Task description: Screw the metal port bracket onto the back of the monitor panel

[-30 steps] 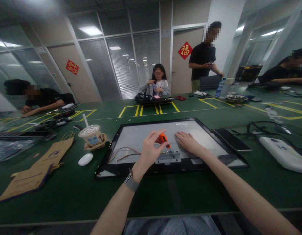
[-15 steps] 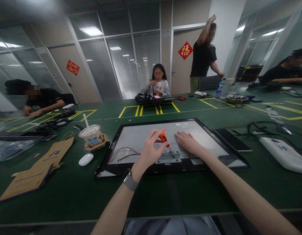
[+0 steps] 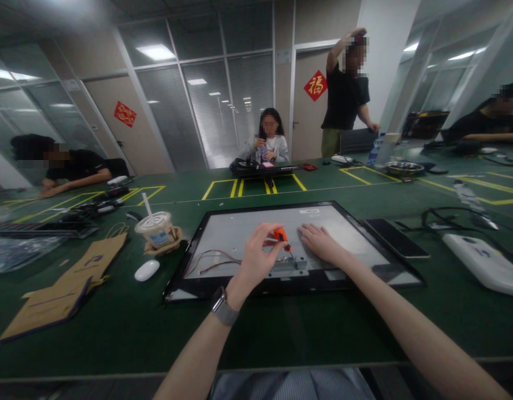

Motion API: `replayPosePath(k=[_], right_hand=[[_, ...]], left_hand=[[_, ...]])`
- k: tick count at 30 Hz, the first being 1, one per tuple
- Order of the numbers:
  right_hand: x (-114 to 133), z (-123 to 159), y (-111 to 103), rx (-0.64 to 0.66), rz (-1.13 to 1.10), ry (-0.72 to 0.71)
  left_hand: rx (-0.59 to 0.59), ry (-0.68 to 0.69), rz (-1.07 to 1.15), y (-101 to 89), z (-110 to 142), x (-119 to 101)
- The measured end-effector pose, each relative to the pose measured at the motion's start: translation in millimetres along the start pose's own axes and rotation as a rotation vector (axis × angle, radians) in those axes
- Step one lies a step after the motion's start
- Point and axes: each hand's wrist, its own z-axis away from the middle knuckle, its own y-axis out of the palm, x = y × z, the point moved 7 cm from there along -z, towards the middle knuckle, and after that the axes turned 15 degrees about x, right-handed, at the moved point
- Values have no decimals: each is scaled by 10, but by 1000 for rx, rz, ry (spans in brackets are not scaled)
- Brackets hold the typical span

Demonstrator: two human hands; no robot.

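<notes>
My left hand (image 3: pixel 260 248) is closed around the handle of an orange and black screwdriver (image 3: pixel 282 235). The screwdriver leans, its shaft pointing down at a metal bracket (image 3: pixel 288 268) near the front edge of a flat display panel (image 3: pixel 223 230). Whether its tip sits on a screw is too small to tell. My right hand (image 3: pixel 318 241) lies flat on the panel's grey metal back, fingers stretched out, holding nothing. Thin wires (image 3: pixel 215 257) run from the bracket's left end across the panel. The panel has a black frame and lies on the green table (image 3: pixel 256 339).
Left of the panel are a lidded cup (image 3: pixel 156 228) in a cardboard holder, a white mouse (image 3: pixel 147 270) and a paper bag (image 3: pixel 73 289). On the right lie a black phone (image 3: pixel 396 238), cables and a white device (image 3: pixel 483 264). Several people are around the table.
The screwdriver has tilted and its tip has shifted slightly right along the bracket; my left fingers have changed their hold on its handle. My right hand stays in place.
</notes>
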Motion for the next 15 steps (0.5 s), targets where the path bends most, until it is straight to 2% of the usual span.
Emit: replayPosePath(k=[6,12,15], right_hand=[[15,9,-18,47,-4,9],[8,37,-32,46,-37,-5],[1,35,-35,35,-43,-12]], left_hand=[[-5,10,18,-5,-5,-7],[-133,-95,129,-260,5,147],[-147,-92,40,-367,1,137]])
